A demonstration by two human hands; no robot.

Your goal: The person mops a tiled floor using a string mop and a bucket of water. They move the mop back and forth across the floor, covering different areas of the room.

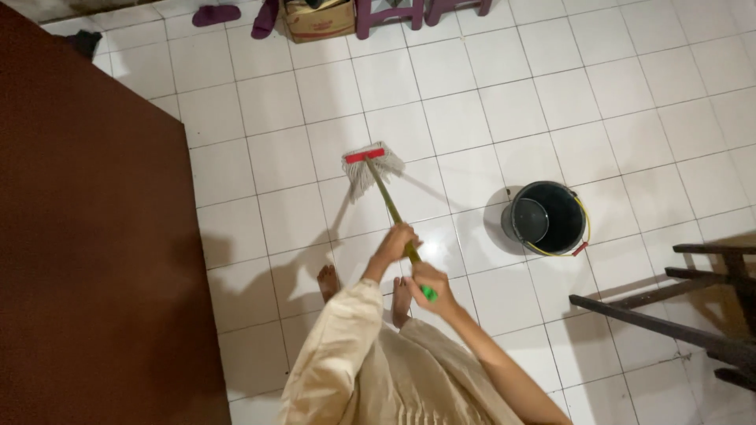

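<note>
the person wears a loose, cream-coloured garment (394, 378) of light, soft-looking cloth, with fine vertical pleats or creases running down the front. the left arm is covered by a long, wide sleeve (339, 330) of the same cream cloth, gathered in folds and ending at the wrist. the right arm (504, 370) is bare from the hand up past the elbow. both feet (327, 281) are bare, without shoes or socks.
</note>
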